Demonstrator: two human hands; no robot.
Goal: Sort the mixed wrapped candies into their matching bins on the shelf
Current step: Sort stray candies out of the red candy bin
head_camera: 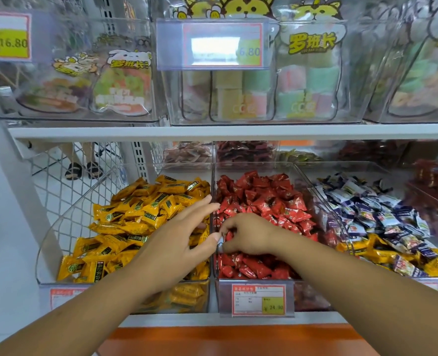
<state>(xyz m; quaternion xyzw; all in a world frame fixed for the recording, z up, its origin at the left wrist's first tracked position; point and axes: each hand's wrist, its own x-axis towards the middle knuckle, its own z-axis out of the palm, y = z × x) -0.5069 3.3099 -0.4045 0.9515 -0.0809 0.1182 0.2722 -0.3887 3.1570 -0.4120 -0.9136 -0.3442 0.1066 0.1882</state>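
Three clear bins stand side by side on the lower shelf. The left bin (pixel 58 222) is full of yellow wrapped candies (pixel 135 214). The middle bin (pixel 300 173) holds red wrapped candies (pixel 264 199). The right bin (pixel 341 227) has blue-and-white candies (pixel 372 211) with yellow candies (pixel 382 255) mixed in at its front. My left hand (pixel 182 235) hovers over the yellow bin's right side, fingers spread and straight, thumb at the divider. My right hand (pixel 246 235) is down in the red bin with its fingers curled into the red candies; what they hold is hidden.
Price tags (pixel 259 299) hang on the bin fronts. Above, an upper shelf (pixel 212 132) carries clear boxes of bagged sweets (pixel 307 73). More bins of candies sit behind and to the far right (pixel 433 181). A wire mesh panel (pixel 66 176) closes the left side.
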